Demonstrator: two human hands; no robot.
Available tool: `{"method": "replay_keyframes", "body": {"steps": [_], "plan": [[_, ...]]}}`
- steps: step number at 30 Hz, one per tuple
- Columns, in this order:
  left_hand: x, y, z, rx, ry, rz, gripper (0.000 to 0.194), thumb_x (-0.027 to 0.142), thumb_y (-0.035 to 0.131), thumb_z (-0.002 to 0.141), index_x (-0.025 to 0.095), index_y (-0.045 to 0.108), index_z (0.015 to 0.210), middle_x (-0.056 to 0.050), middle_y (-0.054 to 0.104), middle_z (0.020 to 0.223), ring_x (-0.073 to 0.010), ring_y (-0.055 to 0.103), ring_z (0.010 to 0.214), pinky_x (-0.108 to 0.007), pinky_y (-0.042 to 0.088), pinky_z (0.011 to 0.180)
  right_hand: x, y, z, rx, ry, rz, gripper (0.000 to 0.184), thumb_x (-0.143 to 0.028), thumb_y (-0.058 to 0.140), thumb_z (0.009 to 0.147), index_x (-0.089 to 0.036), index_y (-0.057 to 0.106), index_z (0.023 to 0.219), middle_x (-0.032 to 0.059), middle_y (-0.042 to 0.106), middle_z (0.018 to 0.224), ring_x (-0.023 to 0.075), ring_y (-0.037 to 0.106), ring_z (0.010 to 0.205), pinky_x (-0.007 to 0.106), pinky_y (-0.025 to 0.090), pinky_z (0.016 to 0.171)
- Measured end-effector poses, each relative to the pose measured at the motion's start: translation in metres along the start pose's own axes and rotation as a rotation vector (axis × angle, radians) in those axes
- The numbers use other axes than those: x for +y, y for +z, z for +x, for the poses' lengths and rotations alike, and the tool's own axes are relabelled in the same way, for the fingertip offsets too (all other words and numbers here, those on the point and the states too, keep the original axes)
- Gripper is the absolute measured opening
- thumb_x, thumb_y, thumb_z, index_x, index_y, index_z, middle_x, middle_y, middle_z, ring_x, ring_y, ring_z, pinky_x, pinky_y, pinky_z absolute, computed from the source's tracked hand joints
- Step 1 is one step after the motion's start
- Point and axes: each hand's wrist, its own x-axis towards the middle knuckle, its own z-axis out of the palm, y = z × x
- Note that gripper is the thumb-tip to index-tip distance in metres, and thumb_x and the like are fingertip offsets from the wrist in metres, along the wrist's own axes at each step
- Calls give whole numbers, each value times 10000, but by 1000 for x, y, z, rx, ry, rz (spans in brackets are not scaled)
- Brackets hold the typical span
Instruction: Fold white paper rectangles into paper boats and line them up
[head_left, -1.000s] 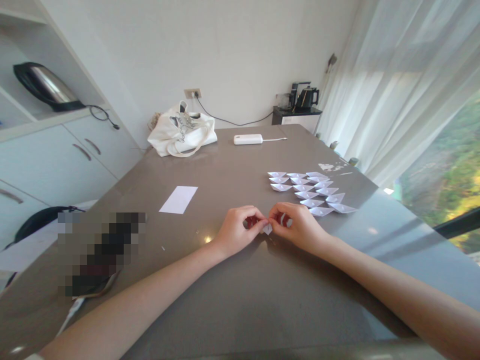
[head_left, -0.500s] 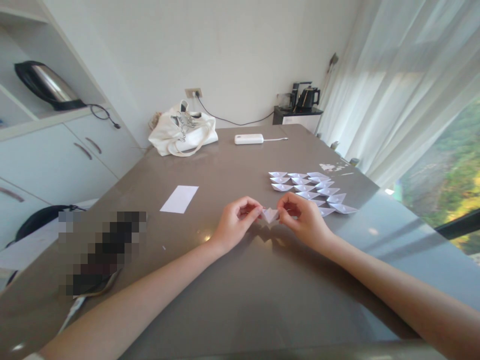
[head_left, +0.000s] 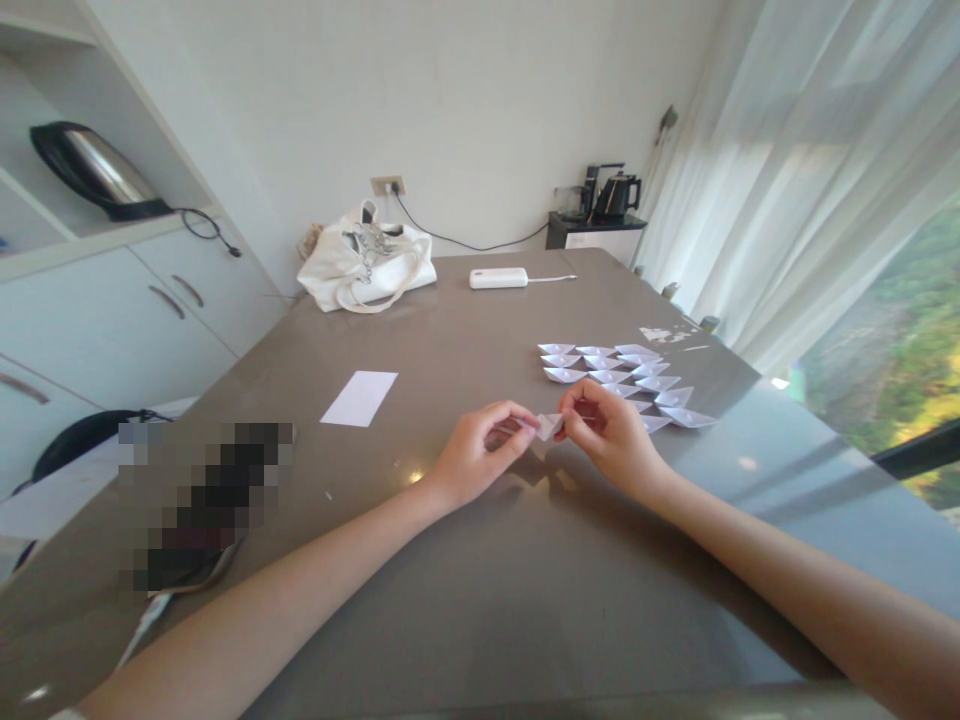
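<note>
Between my two hands is a small piece of folded white paper (head_left: 550, 427), held just above the grey table (head_left: 465, 345). My left hand (head_left: 486, 452) pinches its left side between thumb and fingers. The right end is gripped by the thumb and forefinger of my right hand (head_left: 606, 432). Just beyond my right hand, several white paper boats (head_left: 609, 364) stand in rows, some partly hidden by that hand. A flat sheet of white paper (head_left: 360, 398) lies to the left, apart from both hands.
A white bag (head_left: 367, 262) and a white power bank (head_left: 499, 278) with a short cable rest at the table's far side. On the left, a blurred-out dark object (head_left: 217, 510) has a cable. White scraps (head_left: 660, 335) lie near the right edge, by the curtain (head_left: 780, 150).
The folded paper has shifted slightly right and tilted. My left fingers have slid further over it, and my right hand has moved a little to the right.
</note>
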Motion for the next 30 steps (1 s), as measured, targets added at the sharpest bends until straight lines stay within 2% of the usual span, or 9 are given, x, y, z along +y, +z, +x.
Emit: {"method": "replay_keyframes", "body": {"steps": [3, 9, 11, 13, 18, 21, 23, 26, 30], "plan": [[-3, 0, 0, 31, 13, 21, 187, 281, 689, 760, 149, 602, 859, -58, 666, 906, -153, 652, 810, -286, 535, 789, 0, 0, 0, 0, -15, -6, 87, -183, 518, 813, -195, 465, 745, 3, 553, 687, 137, 594, 646, 247, 473, 602], [-4, -3, 1, 26, 117, 132, 131, 263, 665, 784, 151, 600, 802, -61, 666, 895, -147, 646, 817, -271, 526, 775, -3, -4, 1, -52, -95, -54, 32, -164, 475, 830, -193, 486, 825, 26, 560, 811, 140, 597, 710, 254, 499, 631], [-1, -5, 1, 5, 170, 216, 119, 257, 655, 795, 153, 599, 779, -57, 666, 883, -141, 635, 811, -260, 512, 769, -7, -8, 1, -126, -157, -149, 146, -129, 464, 815, -187, 528, 932, 44, 589, 876, 148, 603, 759, 255, 503, 660], [1, -7, 2, -14, 218, 313, 122, 255, 645, 806, 158, 591, 753, -47, 664, 862, -138, 623, 806, -255, 491, 767, -11, -13, 2, -235, -247, -264, 222, -92, 471, 782, -183, 574, 956, 49, 615, 892, 154, 602, 784, 256, 495, 690], [-1, -12, 2, -55, 282, 470, 91, 243, 608, 834, 173, 585, 781, -37, 641, 885, -148, 612, 852, -258, 462, 796, -16, -19, 3, -325, -300, -324, 331, -127, 513, 784, -192, 582, 1101, 64, 646, 988, 143, 612, 757, 246, 493, 689], [-4, -14, 2, -121, 290, 515, 73, 233, 587, 845, 175, 587, 801, -36, 620, 889, -146, 605, 854, -253, 460, 798, -16, -19, 2, -395, -331, -449, 368, -168, 549, 794, -221, 574, 1157, 53, 650, 967, 140, 612, 732, 244, 468, 672], [-5, -14, 1, -151, 279, 534, 74, 234, 573, 853, 178, 589, 808, -37, 619, 891, -147, 603, 847, -254, 464, 789, -16, -17, 1, -402, -311, -520, 348, -237, 571, 813, -226, 568, 1160, 51, 656, 944, 145, 611, 718, 247, 454, 657], [-4, -13, 1, -193, 274, 559, 99, 253, 542, 873, 183, 597, 831, -45, 625, 929, -153, 605, 866, -260, 468, 794, -14, -12, 0, -386, -208, -505, 319, -346, 573, 838, -208, 558, 1125, 32, 662, 817, 145, 600, 664, 237, 442, 610], [-3, -10, -1, -259, 313, 650, 124, 266, 516, 889, 178, 601, 868, -62, 621, 959, -160, 603, 861, -257, 467, 776, -8, -6, -1, -371, -92, -397, 178, -330, 564, 839, -184, 570, 942, 0, 626, 683, 117, 571, 582, 206, 421, 541]]}}
